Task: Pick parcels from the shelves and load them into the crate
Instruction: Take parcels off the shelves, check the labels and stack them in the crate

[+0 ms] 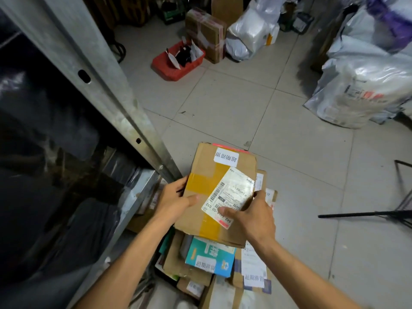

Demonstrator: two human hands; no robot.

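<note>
A flat brown cardboard parcel (209, 175) with yellow tape and white shipping labels is held in both hands over a pile of parcels. My left hand (174, 199) grips its left edge, thumb on top. My right hand (252, 215) grips its near right corner, thumb pressed on the barcode label. Below it lies the pile of parcels (209, 262), among them a teal and white box and several brown boxes with white stickers. The crate under the pile is hidden. The metal shelf upright (107, 85) runs diagonally at left, with dark plastic-wrapped goods behind it.
A red tray (176, 63) with small items sits on the tiled floor at the back. Behind it stand a taped brown box (205, 34) and white plastic sacks (252, 30). A large white sack (361, 85) lies right. A black metal frame (379, 212) lies at far right.
</note>
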